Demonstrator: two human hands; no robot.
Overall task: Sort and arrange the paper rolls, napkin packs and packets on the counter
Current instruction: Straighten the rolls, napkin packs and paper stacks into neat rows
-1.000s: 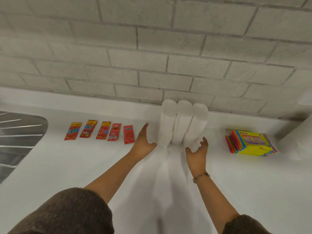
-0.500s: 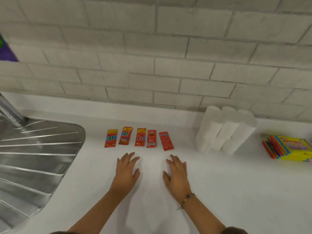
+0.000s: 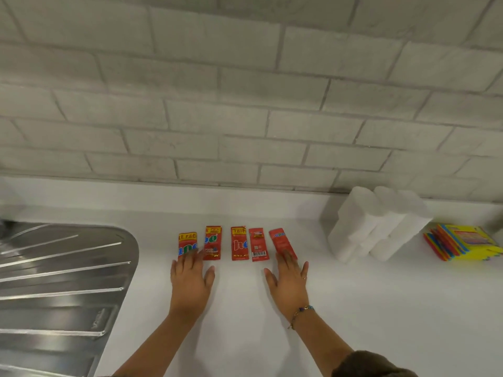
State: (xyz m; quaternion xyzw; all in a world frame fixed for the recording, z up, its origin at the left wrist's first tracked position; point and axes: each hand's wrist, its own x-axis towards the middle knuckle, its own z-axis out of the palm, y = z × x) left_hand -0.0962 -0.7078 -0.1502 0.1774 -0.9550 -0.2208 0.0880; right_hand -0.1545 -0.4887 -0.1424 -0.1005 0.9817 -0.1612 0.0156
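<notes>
Five red packets lie in a row on the white counter (image 3: 353, 308), near the tiled wall. The left hand (image 3: 190, 284) rests palm down with its fingers spread flat, its fingertips overlapping the near end of the leftmost packet (image 3: 187, 242); its grip is wide and holds nothing. The right hand (image 3: 290, 284) lies flat in the same way, fingertips on the near end of the rightmost packet (image 3: 280, 240), which sits tilted; its grip is wide too. The three middle packets (image 3: 239, 243) lie untouched between them. To the right, three white paper rolls (image 3: 378, 227) stand touching each other against the wall. Just beyond them sits a stack of yellow napkin packs (image 3: 465, 242). A steel sink drainboard (image 3: 60, 281) fills the left side.
</notes>
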